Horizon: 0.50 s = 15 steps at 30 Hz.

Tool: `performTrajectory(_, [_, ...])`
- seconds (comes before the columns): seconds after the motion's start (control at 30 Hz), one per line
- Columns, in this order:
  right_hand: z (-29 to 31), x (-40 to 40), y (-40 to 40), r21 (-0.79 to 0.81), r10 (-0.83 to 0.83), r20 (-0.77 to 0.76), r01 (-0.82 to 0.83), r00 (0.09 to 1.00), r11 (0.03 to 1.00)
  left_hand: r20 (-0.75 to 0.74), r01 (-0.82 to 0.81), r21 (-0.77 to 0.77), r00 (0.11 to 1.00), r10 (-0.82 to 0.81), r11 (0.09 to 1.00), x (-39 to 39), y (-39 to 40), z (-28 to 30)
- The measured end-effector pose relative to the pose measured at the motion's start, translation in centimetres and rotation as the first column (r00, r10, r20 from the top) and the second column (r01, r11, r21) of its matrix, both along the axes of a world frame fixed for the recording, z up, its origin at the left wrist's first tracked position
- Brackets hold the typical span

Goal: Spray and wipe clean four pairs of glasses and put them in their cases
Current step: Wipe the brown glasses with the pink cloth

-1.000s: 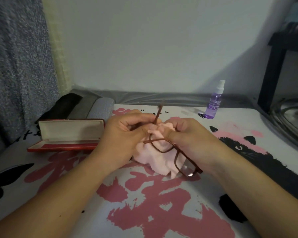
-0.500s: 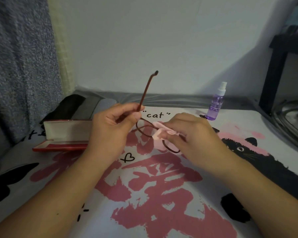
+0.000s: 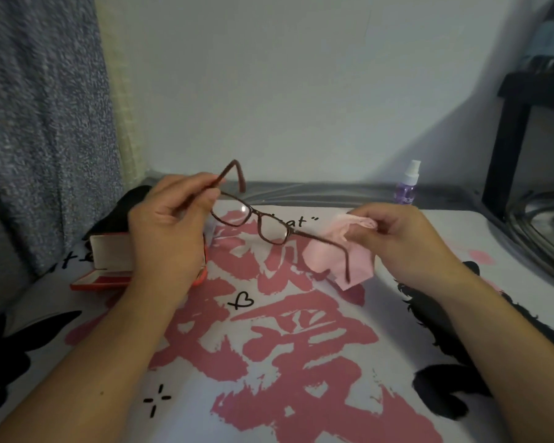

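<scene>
Behind left hand [image 3: 168, 233] — red case [image 3: 109, 260] half-hidden; grip pinches glasses [image 3: 256, 220], right hand [image 3: 397, 238] cloth [image 3: 336, 260].

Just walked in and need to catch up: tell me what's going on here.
A person is cleaning brown-framed glasses. The left hand pinches one temple arm, holding them above the printed table cover; the right hand grips a pink cloth at the other arm. An open red case waits left; the spray bottle stands behind.

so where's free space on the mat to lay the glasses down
The near middle of the mat, between the two forearms, lies bare. It is crowded at left by the open red case under the left hand, and at right by the pink cloth in the right hand.
</scene>
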State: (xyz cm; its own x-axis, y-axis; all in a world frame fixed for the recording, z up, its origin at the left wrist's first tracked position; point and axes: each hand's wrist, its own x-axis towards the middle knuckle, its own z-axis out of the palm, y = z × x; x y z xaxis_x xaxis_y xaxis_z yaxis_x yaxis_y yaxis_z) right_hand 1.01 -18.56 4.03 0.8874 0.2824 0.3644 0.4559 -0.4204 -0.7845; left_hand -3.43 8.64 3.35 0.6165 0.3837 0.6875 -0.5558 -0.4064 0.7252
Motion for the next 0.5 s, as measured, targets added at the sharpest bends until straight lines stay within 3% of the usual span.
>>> performTrajectory(0.17, [1.5, 0.0, -1.0, 0.291, -0.061, -0.057, 0.075, 0.996, 0.954, -0.018, 0.167, 0.062, 0.986, -0.166, 0.984, -0.6, -1.0, 0.2])
performTrajectory(0.23, [2.0, -0.7, -0.9, 0.479, 0.101, -0.118, -0.032, 0.988, 0.877, -0.049, 0.212, 0.045, 0.977, -0.210, 0.976, -0.7, -1.5, 0.0])
performTrajectory(0.33, [2.6, -2.1, 0.2, 0.729, 0.379, -0.181, -0.135, 0.908, 0.671, -0.071, 0.242, 0.049, 0.969, -0.238, 0.969, -0.8, -1.8, 0.0])
performTrajectory(0.4, [2.2, -2.8, 1.7, 0.720, 0.425, -0.211, -0.154, 0.880, 0.677, -0.076, 0.240, 0.051, 0.969, -0.236, 0.969, -0.9, -2.0, 0.1])
performTrajectory(0.43, [1.8, -3.0, 2.6, 0.652, 0.405, -0.224, -0.173, 0.886, 0.738, -0.081, 0.240, 0.044, 0.968, -0.236, 0.970, -1.0, -2.1, 0.1])
performTrajectory(0.5, [0.6, -2.8, 3.8, 0.341, 0.231, -0.158, -0.166, 0.960, 0.925, -0.083, 0.237, 0.023, 0.969, -0.235, 0.971, -1.3, -2.4, 0.4])
